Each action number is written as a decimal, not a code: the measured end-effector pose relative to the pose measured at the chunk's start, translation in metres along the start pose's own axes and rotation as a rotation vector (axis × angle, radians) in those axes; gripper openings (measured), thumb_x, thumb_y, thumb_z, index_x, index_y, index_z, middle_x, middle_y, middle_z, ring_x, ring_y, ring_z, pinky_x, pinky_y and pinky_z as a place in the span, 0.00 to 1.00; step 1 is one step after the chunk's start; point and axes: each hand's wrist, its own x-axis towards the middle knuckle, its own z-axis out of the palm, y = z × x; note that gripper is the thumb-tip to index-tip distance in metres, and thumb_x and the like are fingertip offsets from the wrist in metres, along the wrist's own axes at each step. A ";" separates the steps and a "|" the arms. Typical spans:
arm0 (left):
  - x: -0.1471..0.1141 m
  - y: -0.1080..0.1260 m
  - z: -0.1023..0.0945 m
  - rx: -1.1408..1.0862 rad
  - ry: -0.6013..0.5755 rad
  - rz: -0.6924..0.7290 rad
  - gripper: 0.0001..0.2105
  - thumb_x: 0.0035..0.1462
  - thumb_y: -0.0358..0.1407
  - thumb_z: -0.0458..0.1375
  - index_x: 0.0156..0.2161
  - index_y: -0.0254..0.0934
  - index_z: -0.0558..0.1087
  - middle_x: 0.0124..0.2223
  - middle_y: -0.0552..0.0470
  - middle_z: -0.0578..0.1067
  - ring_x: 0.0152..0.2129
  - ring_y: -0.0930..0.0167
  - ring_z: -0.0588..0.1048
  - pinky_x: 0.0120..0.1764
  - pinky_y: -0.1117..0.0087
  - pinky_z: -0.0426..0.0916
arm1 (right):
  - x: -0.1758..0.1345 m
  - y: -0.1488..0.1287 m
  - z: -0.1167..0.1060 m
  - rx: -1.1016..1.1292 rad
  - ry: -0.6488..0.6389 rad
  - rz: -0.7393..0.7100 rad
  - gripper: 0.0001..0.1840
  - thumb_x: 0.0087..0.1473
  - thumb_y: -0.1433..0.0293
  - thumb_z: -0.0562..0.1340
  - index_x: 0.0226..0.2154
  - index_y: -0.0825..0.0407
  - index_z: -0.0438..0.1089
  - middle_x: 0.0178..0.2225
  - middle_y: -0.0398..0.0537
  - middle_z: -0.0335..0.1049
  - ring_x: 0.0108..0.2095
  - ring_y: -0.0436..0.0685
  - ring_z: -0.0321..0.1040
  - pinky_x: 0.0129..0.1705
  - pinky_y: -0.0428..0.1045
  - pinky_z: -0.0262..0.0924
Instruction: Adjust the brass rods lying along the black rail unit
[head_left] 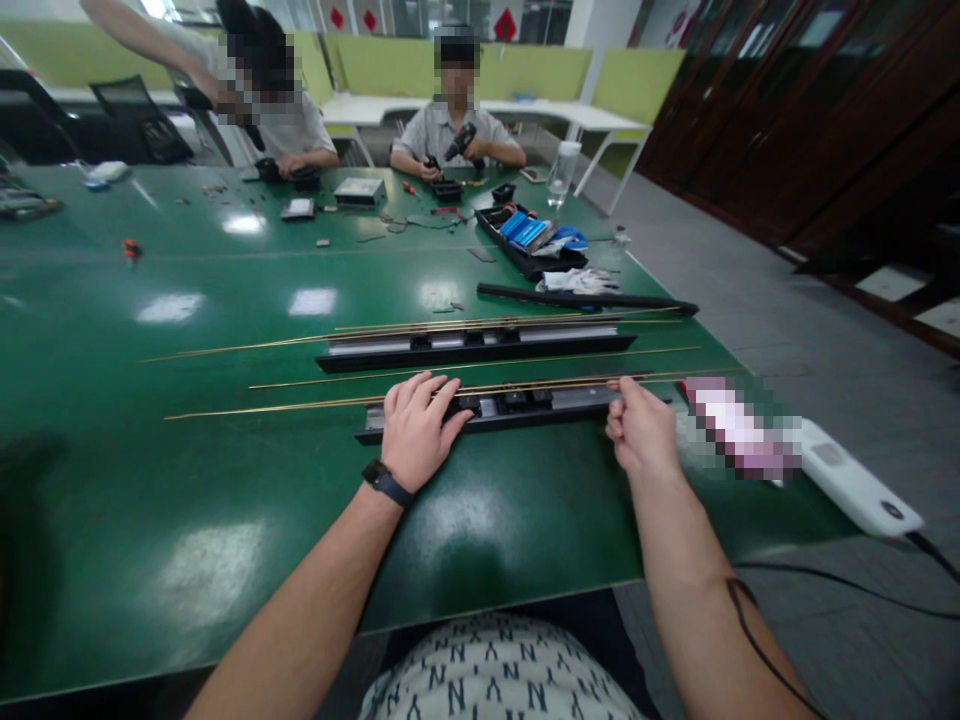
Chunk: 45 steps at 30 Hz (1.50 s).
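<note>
A long black channel-shaped rail point(570, 413), with a silvery inside and small black blocks in it, lies in front of me. Thin brass-coloured rods point(277, 408) run lengthwise over it. My left hand point(420, 425) lies across the rail's left part, its fingers stretched out over the rods and the thumb apart. At the rail's right end, my right hand point(643, 425) is closed in a pinch at the rods; the exact grip is partly hidden by the fingers. Behind lies a second similar rail point(480, 350) with rods along it, and a single rod point(337, 379) rests between the two rails.
A black bar point(585, 298), white gloves point(581, 281) and a black tray point(525, 255) of blue packs lie beyond. At right is a white power strip point(855, 480) with a cable. Two people sit across the green table point(247, 520), one holding a power drill point(460, 142).
</note>
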 end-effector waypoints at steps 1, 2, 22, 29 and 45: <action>0.000 0.000 0.000 -0.002 -0.002 -0.001 0.20 0.68 0.47 0.58 0.60 0.41 0.74 0.58 0.42 0.78 0.60 0.55 0.70 0.61 0.50 0.59 | 0.000 0.001 0.000 -0.001 -0.017 0.002 0.17 0.53 0.57 0.72 0.31 0.54 0.73 0.13 0.35 0.60 0.08 0.43 0.48 0.09 0.39 0.40; 0.000 0.000 0.000 -0.003 -0.002 -0.001 0.20 0.68 0.47 0.58 0.60 0.42 0.74 0.58 0.42 0.78 0.60 0.55 0.70 0.61 0.50 0.59 | -0.001 0.001 0.000 -0.005 -0.038 0.008 0.17 0.53 0.57 0.72 0.31 0.54 0.73 0.13 0.35 0.60 0.08 0.43 0.48 0.09 0.39 0.40; 0.000 0.001 0.000 -0.003 -0.002 0.007 0.20 0.68 0.46 0.59 0.60 0.41 0.74 0.58 0.42 0.78 0.60 0.56 0.70 0.61 0.51 0.59 | -0.007 0.001 0.003 -0.006 -0.111 0.065 0.20 0.52 0.55 0.73 0.33 0.54 0.73 0.13 0.36 0.61 0.08 0.43 0.48 0.09 0.39 0.40; 0.000 0.002 -0.002 -0.004 0.000 0.009 0.20 0.68 0.46 0.58 0.60 0.41 0.74 0.58 0.42 0.78 0.59 0.55 0.71 0.61 0.51 0.60 | -0.009 0.001 0.005 -0.025 -0.220 0.100 0.20 0.51 0.55 0.74 0.33 0.54 0.74 0.13 0.37 0.61 0.09 0.43 0.48 0.10 0.39 0.40; 0.001 0.001 -0.002 -0.016 -0.010 0.000 0.21 0.67 0.46 0.58 0.60 0.41 0.74 0.58 0.42 0.78 0.60 0.55 0.71 0.61 0.51 0.59 | -0.010 0.003 0.006 0.002 -0.156 0.058 0.19 0.51 0.55 0.73 0.32 0.54 0.73 0.13 0.36 0.61 0.09 0.43 0.48 0.10 0.39 0.41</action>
